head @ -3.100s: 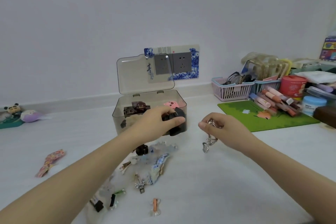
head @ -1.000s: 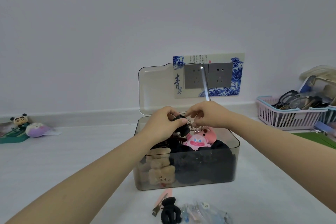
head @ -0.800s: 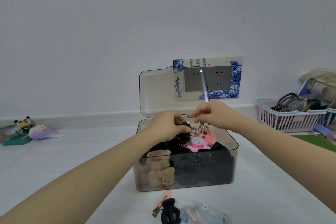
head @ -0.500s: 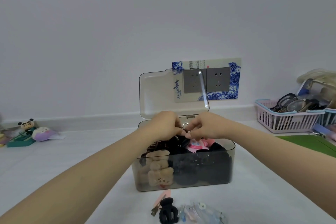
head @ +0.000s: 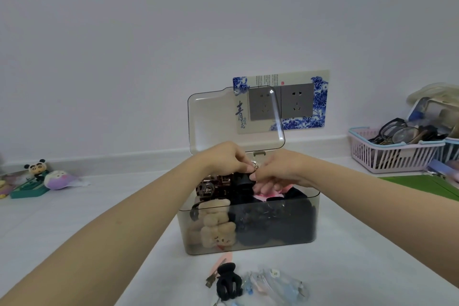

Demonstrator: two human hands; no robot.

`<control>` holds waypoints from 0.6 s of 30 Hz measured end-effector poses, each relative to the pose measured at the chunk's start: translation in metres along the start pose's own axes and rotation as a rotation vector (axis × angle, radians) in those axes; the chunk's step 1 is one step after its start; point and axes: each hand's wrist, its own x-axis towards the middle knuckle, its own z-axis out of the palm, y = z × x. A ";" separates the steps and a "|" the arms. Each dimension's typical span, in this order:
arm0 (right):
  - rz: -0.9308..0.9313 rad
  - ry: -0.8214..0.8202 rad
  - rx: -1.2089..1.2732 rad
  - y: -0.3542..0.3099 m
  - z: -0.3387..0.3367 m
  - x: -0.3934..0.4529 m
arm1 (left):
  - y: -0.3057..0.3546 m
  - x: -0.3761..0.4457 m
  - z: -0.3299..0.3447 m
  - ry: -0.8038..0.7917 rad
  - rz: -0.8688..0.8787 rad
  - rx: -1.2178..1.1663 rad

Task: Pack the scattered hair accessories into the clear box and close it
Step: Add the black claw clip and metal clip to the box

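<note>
The clear box (head: 248, 246) stands in the middle of the white surface, its lid (head: 216, 122) upright and open. Inside lie beige bear plush clips (head: 214, 227), dark hair ties (head: 275, 226), a brown claw clip (head: 207, 187) and a pink plush piece (head: 269, 196). Both hands meet above the box opening. My left hand (head: 223, 160) pinches a black claw clip (head: 242, 180) at the box top. My right hand (head: 282, 169) pinches a small silver metal clip (head: 255, 165) that touches the left fingertips.
In front of the box lie a black claw clip (head: 226, 281), a pink flat clip (head: 219, 264) and a clear bag of small clips (head: 273, 285). A pink basket of glasses (head: 395, 154) and a green mat (head: 427, 184) sit right; small toys (head: 49, 176) sit left.
Both hands carried the black claw clip and the silver clip from the table to over the box and drew together, sinking slightly towards its contents in the last second.
</note>
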 end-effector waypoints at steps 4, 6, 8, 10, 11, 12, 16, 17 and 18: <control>0.034 0.013 -0.278 0.000 0.008 0.004 | 0.001 0.001 0.012 -0.123 0.037 0.164; 0.031 0.024 -0.357 -0.002 0.008 0.001 | 0.001 -0.002 0.010 -0.231 0.060 0.255; 0.037 0.024 -0.411 -0.002 0.007 -0.002 | 0.001 -0.003 0.007 -0.293 0.083 0.361; 0.039 0.043 -0.494 -0.001 0.008 -0.002 | -0.001 -0.002 0.008 -0.241 0.092 0.425; 0.039 0.050 -0.505 -0.001 0.008 -0.003 | -0.003 -0.001 0.010 -0.207 0.092 0.425; 0.033 0.055 -0.491 -0.001 0.008 -0.003 | -0.006 0.000 0.011 -0.185 0.087 0.404; -0.038 0.082 -0.378 0.002 0.006 -0.001 | -0.012 0.002 0.011 -0.115 0.039 0.328; -0.059 0.100 -0.373 0.003 0.006 0.000 | -0.012 0.002 0.010 -0.102 0.036 0.347; -0.075 0.117 -0.373 0.004 0.006 0.002 | -0.012 0.002 0.009 -0.102 0.029 0.360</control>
